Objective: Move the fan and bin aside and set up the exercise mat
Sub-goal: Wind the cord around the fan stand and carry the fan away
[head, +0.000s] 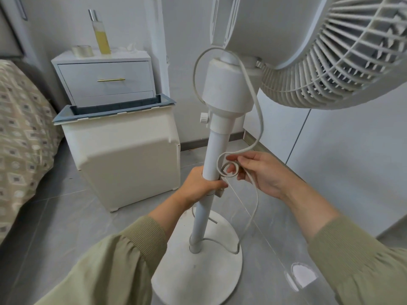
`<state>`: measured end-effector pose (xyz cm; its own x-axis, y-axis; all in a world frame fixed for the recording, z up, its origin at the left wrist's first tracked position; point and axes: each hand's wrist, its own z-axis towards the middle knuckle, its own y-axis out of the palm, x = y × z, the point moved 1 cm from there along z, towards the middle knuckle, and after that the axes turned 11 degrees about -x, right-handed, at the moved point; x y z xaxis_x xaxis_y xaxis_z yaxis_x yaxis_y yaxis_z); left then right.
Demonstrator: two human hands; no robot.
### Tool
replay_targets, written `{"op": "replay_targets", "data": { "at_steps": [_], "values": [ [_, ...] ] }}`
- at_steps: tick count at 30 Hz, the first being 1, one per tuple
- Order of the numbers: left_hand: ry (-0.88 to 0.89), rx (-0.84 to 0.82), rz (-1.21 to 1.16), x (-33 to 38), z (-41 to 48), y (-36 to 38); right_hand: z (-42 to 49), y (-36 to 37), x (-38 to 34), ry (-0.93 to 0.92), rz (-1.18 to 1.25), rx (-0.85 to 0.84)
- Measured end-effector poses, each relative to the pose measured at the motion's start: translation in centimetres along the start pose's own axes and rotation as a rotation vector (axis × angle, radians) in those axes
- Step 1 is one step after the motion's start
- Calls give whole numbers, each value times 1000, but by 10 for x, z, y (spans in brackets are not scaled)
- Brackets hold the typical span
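Observation:
A white pedestal fan (229,89) stands in front of me on a round base (198,271), its grille head at the upper right. My left hand (198,186) is wrapped around the fan's pole at mid height. My right hand (262,172) pinches the fan's white cord (257,119), which curls into a small loop at my fingertips and runs down to the base. A cream bin (130,159) with a blue-grey rim stands on the floor just left of the fan. No exercise mat is in view.
Behind the bin is a white nightstand (105,80) with a tall bottle (102,38) and a tape roll (82,50) on top. A bed with a patterned cover (19,137) fills the left edge. White cabinet doors (343,137) line the right. The floor is grey tile.

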<state>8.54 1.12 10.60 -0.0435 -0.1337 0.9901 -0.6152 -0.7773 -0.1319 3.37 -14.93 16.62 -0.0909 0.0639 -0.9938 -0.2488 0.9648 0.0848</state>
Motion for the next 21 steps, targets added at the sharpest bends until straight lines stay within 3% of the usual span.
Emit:
{"op": "replay_targets", "data": {
  "at_steps": [3,5,10,14,16,18,21],
  "values": [
    [-6,51,7,-1,0,1,-4,-4,5,53,102,-93],
    [-27,62,-10,-3,2,1,-7,-5,8,85,-7,-131],
    [-27,67,-68,-3,3,5,4,24,10,-20,203,33],
    [-15,78,-41,-1,1,3,6,19,14,353,-386,103],
    [-35,93,-18,-3,1,-1,-3,6,12,585,-490,-86],
    [-37,96,-2,-4,2,-3,-14,-6,12,660,-365,-333],
    [-37,114,-6,-3,4,-5,-14,-27,13,323,154,-388]
  ]
}}
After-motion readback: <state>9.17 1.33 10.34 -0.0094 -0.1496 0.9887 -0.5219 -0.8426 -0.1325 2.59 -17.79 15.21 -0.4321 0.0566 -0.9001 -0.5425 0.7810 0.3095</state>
